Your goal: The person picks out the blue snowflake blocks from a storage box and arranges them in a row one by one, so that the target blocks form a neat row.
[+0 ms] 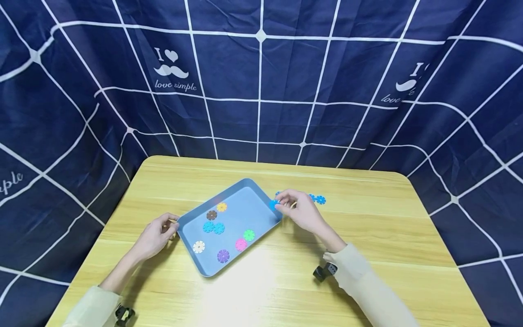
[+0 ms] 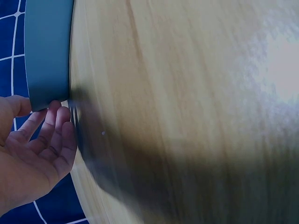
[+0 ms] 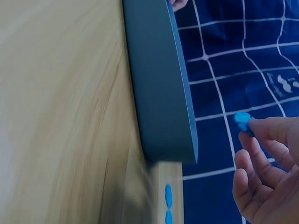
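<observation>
My right hand (image 1: 302, 211) pinches a blue snowflake-shaped disc (image 3: 242, 120) between thumb and fingertips, above the tray's right corner. My left hand (image 1: 153, 236) grips the left corner of the blue-grey tray (image 1: 253, 213), its fingertips against the wall in the left wrist view. Inside the tray lie a yellow disc (image 1: 221, 207), a brown disc (image 1: 211, 215), two light-blue discs (image 1: 214, 227) side by side, a cream disc (image 1: 199, 247), a purple disc (image 1: 223, 256), a pink disc (image 1: 241, 245) and a green disc (image 1: 249, 235).
More blue discs (image 1: 320, 200) lie on the wooden table (image 1: 367, 218) beyond the right hand, partly hidden by it. A dark blue curtain (image 1: 229, 63) with white lines hangs behind the table and along both sides. Each wrist wears a small black device.
</observation>
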Tool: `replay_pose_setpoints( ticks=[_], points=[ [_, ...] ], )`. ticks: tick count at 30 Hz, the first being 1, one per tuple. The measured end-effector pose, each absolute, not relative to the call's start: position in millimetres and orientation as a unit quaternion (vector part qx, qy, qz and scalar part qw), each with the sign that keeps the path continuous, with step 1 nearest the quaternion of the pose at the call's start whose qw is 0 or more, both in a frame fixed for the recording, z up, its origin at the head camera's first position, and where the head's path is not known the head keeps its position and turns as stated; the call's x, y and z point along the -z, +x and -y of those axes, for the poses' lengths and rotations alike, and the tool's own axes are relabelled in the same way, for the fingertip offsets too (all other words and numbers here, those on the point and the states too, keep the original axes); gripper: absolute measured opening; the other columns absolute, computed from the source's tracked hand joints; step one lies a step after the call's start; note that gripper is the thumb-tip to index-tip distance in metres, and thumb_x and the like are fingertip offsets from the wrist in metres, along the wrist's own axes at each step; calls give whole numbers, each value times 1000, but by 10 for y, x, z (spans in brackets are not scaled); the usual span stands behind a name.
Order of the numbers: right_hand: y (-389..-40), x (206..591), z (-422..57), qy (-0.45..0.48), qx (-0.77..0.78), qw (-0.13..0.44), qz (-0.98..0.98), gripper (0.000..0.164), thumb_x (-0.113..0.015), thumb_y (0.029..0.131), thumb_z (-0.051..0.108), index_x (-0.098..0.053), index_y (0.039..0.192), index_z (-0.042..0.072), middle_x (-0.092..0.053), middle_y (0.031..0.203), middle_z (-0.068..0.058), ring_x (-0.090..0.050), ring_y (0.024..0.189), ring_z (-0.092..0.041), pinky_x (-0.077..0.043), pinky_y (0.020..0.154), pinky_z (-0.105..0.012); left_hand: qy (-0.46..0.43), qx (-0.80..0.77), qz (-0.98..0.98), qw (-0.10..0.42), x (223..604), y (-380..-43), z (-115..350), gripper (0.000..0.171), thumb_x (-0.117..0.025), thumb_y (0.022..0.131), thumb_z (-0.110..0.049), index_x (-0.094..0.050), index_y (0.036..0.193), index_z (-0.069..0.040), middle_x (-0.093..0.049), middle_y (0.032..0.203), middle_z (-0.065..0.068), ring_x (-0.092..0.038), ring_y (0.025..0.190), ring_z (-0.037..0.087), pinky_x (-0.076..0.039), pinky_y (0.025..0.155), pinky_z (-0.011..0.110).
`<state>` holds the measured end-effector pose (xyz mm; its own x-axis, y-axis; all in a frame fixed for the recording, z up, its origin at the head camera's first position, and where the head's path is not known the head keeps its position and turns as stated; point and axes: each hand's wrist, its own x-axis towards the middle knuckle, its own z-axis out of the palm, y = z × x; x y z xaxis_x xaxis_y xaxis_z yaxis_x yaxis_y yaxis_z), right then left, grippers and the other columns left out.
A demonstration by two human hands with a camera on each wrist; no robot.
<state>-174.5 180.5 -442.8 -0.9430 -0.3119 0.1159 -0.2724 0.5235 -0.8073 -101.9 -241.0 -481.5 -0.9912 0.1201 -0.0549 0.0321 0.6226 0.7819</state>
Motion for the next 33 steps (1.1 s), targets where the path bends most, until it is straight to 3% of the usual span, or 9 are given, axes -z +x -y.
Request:
replay_pose_setpoints(
  ticks=[20,33],
  points=[
    [-1891,4512,-2488,-88,474,-37,-876,23,-79,94,12,-74,113,-1,-78,92,-13,-61,75,-3,-50,70,-18,41,-428,-902,51,4806,-1014,2404,24,-59,106,-9,-63,125,5,-71,88,9,-62,70,9,-49,62,23],
    [-2002,4627,-2887,-50,505,-57,-860,27,-79,93,9,-72,114,-7,-72,83,11,-62,73,0,-51,67,-15,39,-425,-903,53,4822,-1019,2410,25,-59,107,-10,-62,126,5,-72,89,9,-62,71,9,-49,62,23]
  ],
)
